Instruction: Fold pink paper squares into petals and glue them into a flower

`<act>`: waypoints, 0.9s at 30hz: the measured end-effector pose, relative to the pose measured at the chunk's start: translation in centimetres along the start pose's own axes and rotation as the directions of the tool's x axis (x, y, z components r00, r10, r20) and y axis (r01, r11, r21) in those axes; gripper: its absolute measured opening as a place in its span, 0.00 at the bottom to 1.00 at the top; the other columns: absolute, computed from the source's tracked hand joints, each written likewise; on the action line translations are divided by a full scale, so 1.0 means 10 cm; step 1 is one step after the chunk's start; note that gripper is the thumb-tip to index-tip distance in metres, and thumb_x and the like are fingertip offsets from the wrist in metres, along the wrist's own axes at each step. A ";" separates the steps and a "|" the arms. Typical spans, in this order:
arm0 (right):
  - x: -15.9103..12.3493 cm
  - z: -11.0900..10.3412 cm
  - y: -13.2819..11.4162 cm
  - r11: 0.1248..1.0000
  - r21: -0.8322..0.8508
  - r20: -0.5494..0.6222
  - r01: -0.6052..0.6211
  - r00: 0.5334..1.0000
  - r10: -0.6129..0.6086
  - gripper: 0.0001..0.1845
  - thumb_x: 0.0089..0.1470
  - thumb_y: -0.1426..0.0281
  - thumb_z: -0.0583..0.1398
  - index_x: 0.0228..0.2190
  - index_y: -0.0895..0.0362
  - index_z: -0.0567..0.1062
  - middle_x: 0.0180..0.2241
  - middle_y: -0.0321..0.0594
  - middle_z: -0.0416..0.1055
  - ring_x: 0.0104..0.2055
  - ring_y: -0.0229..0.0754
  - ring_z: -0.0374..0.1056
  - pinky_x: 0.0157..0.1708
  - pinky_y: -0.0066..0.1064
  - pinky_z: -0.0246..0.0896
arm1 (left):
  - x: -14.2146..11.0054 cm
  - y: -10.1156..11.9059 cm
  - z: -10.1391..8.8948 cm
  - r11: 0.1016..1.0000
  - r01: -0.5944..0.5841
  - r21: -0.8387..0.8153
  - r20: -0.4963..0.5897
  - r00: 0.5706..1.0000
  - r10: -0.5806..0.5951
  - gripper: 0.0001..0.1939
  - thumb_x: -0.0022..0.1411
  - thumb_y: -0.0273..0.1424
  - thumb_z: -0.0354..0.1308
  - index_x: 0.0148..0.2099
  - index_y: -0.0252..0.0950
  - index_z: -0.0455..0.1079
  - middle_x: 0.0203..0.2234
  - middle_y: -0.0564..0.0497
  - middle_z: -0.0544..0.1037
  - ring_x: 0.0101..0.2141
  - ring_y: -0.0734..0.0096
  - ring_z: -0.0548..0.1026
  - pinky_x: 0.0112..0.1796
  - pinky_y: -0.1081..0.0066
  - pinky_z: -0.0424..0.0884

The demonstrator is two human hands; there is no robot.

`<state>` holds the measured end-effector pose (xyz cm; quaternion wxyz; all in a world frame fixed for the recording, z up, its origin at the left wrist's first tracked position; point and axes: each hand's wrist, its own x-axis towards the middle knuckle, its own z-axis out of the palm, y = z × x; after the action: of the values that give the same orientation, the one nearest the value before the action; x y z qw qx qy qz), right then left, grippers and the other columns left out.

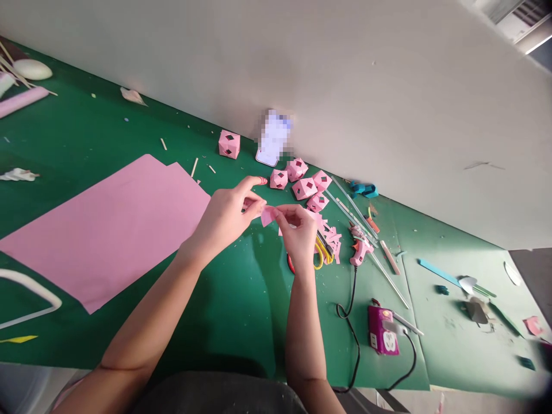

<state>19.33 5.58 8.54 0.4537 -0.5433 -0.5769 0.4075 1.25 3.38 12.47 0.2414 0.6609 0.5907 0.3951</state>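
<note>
Between my two hands is a small folded piece of pink paper (267,216). My left hand (235,210) pinches its left end between thumb and fingers, one finger raised. On the other end, the thumb and fingertips of my right hand (299,230) are closed. Just beyond the hands sit several pink paper polyhedra (304,188) with diamond-shaped openings, and one more pink polyhedron (229,144) stands apart near the wall. Pink paper strips (331,237) and yellow-handled scissors (319,257) lie beside my right hand, partly hidden by it. A red handle (290,263) shows there too.
Large pink sheets (112,230) cover the table's left part. A phone (273,138) leans against the wall. To the right lie a pink glue gun (360,247), clear glue sticks (390,280) and a purple power socket block (383,330) with black cords on the green tabletop (233,322).
</note>
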 end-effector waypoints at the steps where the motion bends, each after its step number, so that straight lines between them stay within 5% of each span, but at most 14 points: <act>1: 0.04 0.01 0.11 0.999 0.000 -0.014 -0.036 0.999 0.036 0.12 0.54 0.58 0.70 0.33 0.54 0.81 0.31 0.38 0.83 0.33 0.43 0.77 0.36 0.34 0.70 | 0.02 -0.05 0.01 1.000 0.013 0.014 -0.006 1.000 -0.013 0.18 0.76 0.31 0.57 0.64 0.40 0.71 0.43 0.48 0.88 0.43 0.60 0.87 0.45 0.65 0.81; 7: 0.17 0.19 0.68 0.970 -0.190 0.038 -0.149 0.987 0.159 0.08 0.53 0.63 0.67 0.32 0.54 0.77 0.31 0.38 0.82 0.33 0.43 0.77 0.35 0.33 0.71 | 0.13 -0.49 0.09 0.966 0.134 0.220 0.105 0.982 -0.160 0.25 0.73 0.25 0.54 0.70 0.34 0.66 0.65 0.36 0.78 0.64 0.45 0.77 0.60 0.49 0.75; 12: 0.19 0.34 0.76 0.937 -0.335 0.008 -0.097 0.994 0.106 0.06 0.53 0.65 0.67 0.29 0.52 0.76 0.33 0.39 0.81 0.34 0.46 0.74 0.41 0.37 0.70 | 0.19 -0.71 0.25 0.968 0.180 0.174 0.219 0.952 -0.216 0.39 0.64 0.24 0.66 0.74 0.34 0.59 0.71 0.34 0.70 0.70 0.43 0.70 0.65 0.51 0.70; 16: 0.19 0.40 0.73 0.902 -0.429 -0.002 -0.043 0.999 0.047 0.10 0.55 0.65 0.68 0.27 0.51 0.72 0.35 0.42 0.80 0.43 0.51 0.73 0.49 0.40 0.67 | 0.22 -0.82 0.36 0.983 0.148 0.107 0.169 0.972 -0.165 0.42 0.63 0.27 0.69 0.75 0.35 0.58 0.65 0.36 0.77 0.66 0.45 0.74 0.64 0.49 0.70; 22: 0.22 0.51 0.73 0.887 -0.461 -0.001 -0.017 1.000 0.019 0.09 0.60 0.70 0.64 0.30 0.51 0.69 0.35 0.41 0.78 0.43 0.52 0.73 0.47 0.40 0.66 | 0.26 -1.02 0.48 1.000 0.010 0.024 0.126 0.992 -0.012 0.39 0.57 0.27 0.72 0.69 0.39 0.65 0.52 0.45 0.84 0.55 0.50 0.80 0.60 0.52 0.74; 27: 0.10 0.48 0.50 0.932 -0.363 0.082 0.014 0.996 0.017 0.04 0.62 0.73 0.65 0.33 0.54 0.75 0.36 0.41 0.79 0.41 0.50 0.75 0.46 0.41 0.70 | 0.23 -1.07 0.64 0.998 -0.063 0.027 0.062 0.996 0.061 0.28 0.63 0.23 0.61 0.65 0.35 0.68 0.47 0.45 0.81 0.53 0.55 0.79 0.59 0.55 0.74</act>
<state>16.02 7.09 2.63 0.3206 -0.6007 -0.6603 0.3168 0.09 8.59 0.97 0.2374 0.6941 0.5677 0.3736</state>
